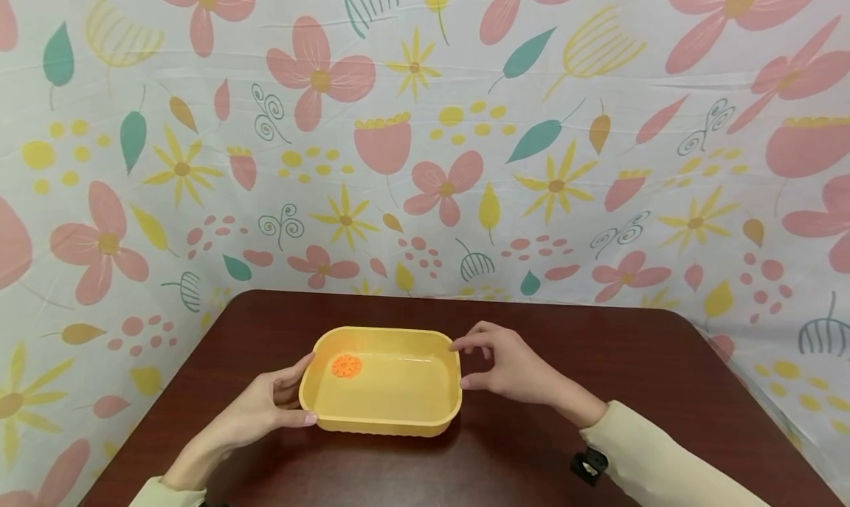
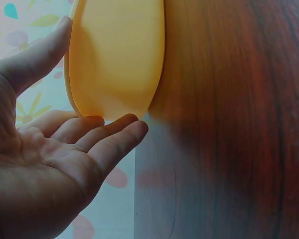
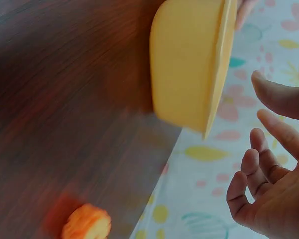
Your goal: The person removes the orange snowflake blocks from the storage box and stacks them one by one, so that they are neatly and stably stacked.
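Note:
A shallow yellow plastic basin (image 1: 392, 418) stands on the table. Against its left end my left hand (image 1: 262, 404) rests, thumb tip at the near corner and fingertips along the side. In the left wrist view the left hand (image 2: 55, 164) shows its palm, its fingers fairly straight and touching the basin (image 2: 117, 64). The right hand (image 1: 511, 363) is beside the opposite end, thumb and index extended toward the rim. A gap separates the right hand (image 3: 276, 179) from the basin (image 3: 184, 64) in the right wrist view. An orange round piece (image 1: 347, 366) with a slice pattern shows inside the basin.
The dark reddish-brown table (image 1: 564, 470) has rounded far corners. A floral cloth (image 1: 425, 108) hangs behind it and at both sides. In the right wrist view, an orange, rough-surfaced piece (image 3: 87, 221) appears over the tabletop. A black band (image 1: 589, 465) sits at the right sleeve.

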`<state>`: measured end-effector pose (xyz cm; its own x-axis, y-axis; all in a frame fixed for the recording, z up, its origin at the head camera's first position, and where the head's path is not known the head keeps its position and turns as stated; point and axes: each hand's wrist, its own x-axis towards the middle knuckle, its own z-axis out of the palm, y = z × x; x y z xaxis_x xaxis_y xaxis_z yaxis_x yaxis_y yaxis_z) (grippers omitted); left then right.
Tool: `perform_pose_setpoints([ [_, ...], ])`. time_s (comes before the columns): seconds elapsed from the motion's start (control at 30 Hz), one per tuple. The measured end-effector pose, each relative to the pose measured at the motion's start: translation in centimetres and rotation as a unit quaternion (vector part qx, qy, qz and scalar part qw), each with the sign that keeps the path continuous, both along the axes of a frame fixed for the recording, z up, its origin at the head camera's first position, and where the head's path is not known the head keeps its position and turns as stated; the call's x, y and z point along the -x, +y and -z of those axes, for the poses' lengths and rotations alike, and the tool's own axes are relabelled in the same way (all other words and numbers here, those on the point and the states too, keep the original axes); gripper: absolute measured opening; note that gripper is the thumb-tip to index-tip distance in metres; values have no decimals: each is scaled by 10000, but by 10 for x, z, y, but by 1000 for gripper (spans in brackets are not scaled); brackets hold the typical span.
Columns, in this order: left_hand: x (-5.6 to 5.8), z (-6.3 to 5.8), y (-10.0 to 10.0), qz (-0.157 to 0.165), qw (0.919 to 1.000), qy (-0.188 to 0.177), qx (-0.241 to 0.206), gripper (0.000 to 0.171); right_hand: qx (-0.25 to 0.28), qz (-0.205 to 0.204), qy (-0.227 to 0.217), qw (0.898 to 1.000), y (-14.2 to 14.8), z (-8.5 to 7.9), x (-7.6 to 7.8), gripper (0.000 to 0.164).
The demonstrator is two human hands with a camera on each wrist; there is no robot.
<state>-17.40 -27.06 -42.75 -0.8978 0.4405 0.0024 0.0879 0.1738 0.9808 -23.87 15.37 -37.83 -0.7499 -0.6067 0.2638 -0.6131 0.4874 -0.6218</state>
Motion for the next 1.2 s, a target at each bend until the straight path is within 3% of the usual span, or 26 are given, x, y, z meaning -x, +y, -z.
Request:
perform_pose_setpoints([
  [0.33,0,0,0,-97,9999,-76,94,100,-549,-621,-185,9964,-53,-8,10,42],
  [0.67,0,-1,0,-73,9999,-86,79,100,-934,-1194,-333,9879,-100,6,27,43],
  [0.9,1,0,-2,-36,10000,-44,79,99,-911,-1212,-813,9851,-126,14,31,50],
  [1.2,0,-1,-1,18,9999,-112,8,98,-918,-1008,-1086,9847,-146,33,41,57],
])
